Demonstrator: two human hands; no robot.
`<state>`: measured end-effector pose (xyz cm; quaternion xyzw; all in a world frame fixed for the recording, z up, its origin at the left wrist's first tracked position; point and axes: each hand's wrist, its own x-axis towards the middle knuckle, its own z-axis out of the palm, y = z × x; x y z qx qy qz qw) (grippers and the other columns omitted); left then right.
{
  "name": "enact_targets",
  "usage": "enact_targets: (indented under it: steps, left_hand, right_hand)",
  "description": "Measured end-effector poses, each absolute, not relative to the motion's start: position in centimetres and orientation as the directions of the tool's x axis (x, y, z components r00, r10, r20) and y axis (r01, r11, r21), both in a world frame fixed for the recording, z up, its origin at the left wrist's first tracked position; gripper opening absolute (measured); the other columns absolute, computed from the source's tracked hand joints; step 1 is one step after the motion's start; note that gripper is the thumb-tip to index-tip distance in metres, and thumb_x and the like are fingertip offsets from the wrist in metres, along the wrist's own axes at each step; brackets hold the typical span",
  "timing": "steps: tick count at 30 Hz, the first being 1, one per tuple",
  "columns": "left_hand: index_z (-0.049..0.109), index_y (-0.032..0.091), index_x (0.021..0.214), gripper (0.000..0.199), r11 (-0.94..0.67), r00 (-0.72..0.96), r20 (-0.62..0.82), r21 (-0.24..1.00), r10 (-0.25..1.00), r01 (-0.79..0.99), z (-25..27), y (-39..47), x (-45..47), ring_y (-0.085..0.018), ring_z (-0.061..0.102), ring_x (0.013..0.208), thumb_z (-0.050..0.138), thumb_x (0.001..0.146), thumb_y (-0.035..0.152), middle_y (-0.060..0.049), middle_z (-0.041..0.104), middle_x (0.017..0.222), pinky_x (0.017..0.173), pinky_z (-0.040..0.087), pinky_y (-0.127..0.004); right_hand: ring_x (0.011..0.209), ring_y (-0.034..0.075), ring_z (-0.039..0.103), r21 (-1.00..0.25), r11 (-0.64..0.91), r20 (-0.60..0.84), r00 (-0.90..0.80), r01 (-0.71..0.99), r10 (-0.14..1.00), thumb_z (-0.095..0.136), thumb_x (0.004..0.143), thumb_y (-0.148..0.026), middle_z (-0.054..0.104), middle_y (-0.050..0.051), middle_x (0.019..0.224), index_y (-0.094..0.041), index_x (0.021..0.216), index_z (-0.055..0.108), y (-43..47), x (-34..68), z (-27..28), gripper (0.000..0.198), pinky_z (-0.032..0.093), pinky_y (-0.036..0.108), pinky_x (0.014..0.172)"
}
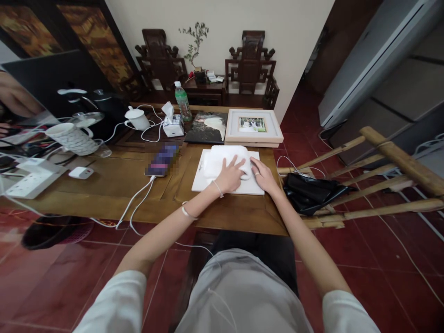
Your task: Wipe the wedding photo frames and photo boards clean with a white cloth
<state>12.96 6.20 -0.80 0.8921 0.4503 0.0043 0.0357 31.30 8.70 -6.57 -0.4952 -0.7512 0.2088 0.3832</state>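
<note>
A thin white board (198,185) lies flat on the wooden table, with a folded white cloth or soft pad (222,155) covering its upper part; I cannot tell which of the two it is. My left hand (230,175) rests palm down on this white piece, fingers spread. At the board's right side, my right hand (263,176) touches the edge with its fingers stretched forward, and a ring shows on one finger. What lies under the white piece is hidden.
Behind the board are a framed picture (255,127), a dark photo panel (206,127), a tissue box (173,126) and a green bottle (182,102). A phone (162,160) with a white cable lies left. A bamboo rack (374,185) holding a black bag (312,192) stands right.
</note>
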Motion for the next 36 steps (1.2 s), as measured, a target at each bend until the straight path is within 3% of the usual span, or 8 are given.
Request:
enact_targets:
  steps: [5,10,15,18,25,29,36]
  left_hand:
    - [0.07,0.02,0.111,0.042,-0.685,0.686,0.014,0.068,0.727,0.725,-1.4,5.5,14.5,-0.035,0.018,0.145,0.045,0.079,0.007,-0.006,0.034,0.154,0.111,0.014,-0.07]
    - [0.072,0.018,0.101,0.036,-0.76,0.76,0.033,0.071,0.649,0.646,-0.8,1.6,15.4,-0.034,0.024,0.143,0.044,0.081,0.007,-0.008,0.043,0.148,0.111,0.021,-0.068]
    - [0.073,0.018,0.096,0.031,-0.781,0.781,-0.004,0.026,0.624,0.624,0.7,-2.4,14.4,-0.035,0.032,0.139,0.046,0.082,0.012,-0.007,0.046,0.146,0.109,0.03,-0.061]
    - [0.072,0.016,0.097,0.029,-0.758,0.759,-0.043,0.026,0.65,0.651,1.7,-3.3,13.2,-0.034,0.04,0.134,0.048,0.081,0.014,-0.009,0.053,0.14,0.107,0.034,-0.057]
    - [0.071,0.014,0.102,0.034,-0.571,0.571,-0.026,0.021,0.82,0.821,2.3,4.5,12.0,-0.028,0.064,0.105,0.044,0.082,0.012,-0.016,0.065,0.119,0.095,0.046,-0.043]
    - [0.071,0.012,0.105,0.036,-0.589,0.598,-0.041,0.13,0.8,0.797,2.9,11.1,14.4,-0.023,0.065,0.1,0.042,0.083,0.01,-0.013,0.07,0.109,0.088,0.048,-0.03]
    - [0.073,0.011,0.084,0.026,-0.679,0.7,-0.118,0.175,0.704,0.713,4.1,14.3,19.9,-0.02,0.064,0.092,0.048,0.084,0.018,-0.01,0.073,0.099,0.085,0.045,-0.025]
  right_hand:
    - [0.138,0.022,0.041,-0.723,0.466,0.442,-0.176,0.51,0.88,0.036,0.095,-0.044,0.047,0.005,0.147,-0.022,0.138,0.051,8.3,31.3,-6.1,0.05,0.028,0.041,0.118]
    - [0.138,0.021,0.041,-0.771,0.463,0.438,-0.163,0.437,0.884,0.037,0.095,-0.049,0.052,0.003,0.143,-0.024,0.13,0.059,8.5,31.6,-6.1,0.049,0.027,0.042,0.119]
    - [0.133,0.023,0.047,-0.794,0.361,0.334,-0.144,0.49,0.931,0.036,0.095,-0.047,0.059,0.006,0.135,-0.021,0.123,0.065,8.7,31.5,-6.3,0.048,0.031,0.044,0.116]
    - [0.132,0.025,0.048,-0.747,0.379,0.33,-0.189,0.546,0.925,0.041,0.094,-0.038,0.061,0.007,0.132,-0.021,0.119,0.068,8.7,31.4,-6.5,0.04,0.032,0.046,0.116]
    - [0.132,0.025,0.048,-0.669,0.453,0.38,-0.253,0.589,0.89,0.05,0.084,-0.018,0.061,0.008,0.133,-0.02,0.118,0.067,8.9,31.3,-7.1,0.038,0.033,0.047,0.115]
    - [0.128,0.026,0.052,-0.63,0.504,0.41,-0.298,0.591,0.862,0.047,0.083,-0.014,0.061,0.007,0.132,-0.021,0.119,0.066,8.8,31.4,-6.8,0.041,0.038,0.047,0.111]
    - [0.113,0.026,0.062,-0.616,0.502,0.421,-0.284,0.608,0.861,0.047,0.081,-0.013,0.069,0.007,0.12,-0.021,0.117,0.067,8.9,31.3,-6.9,0.042,0.046,0.044,0.102]
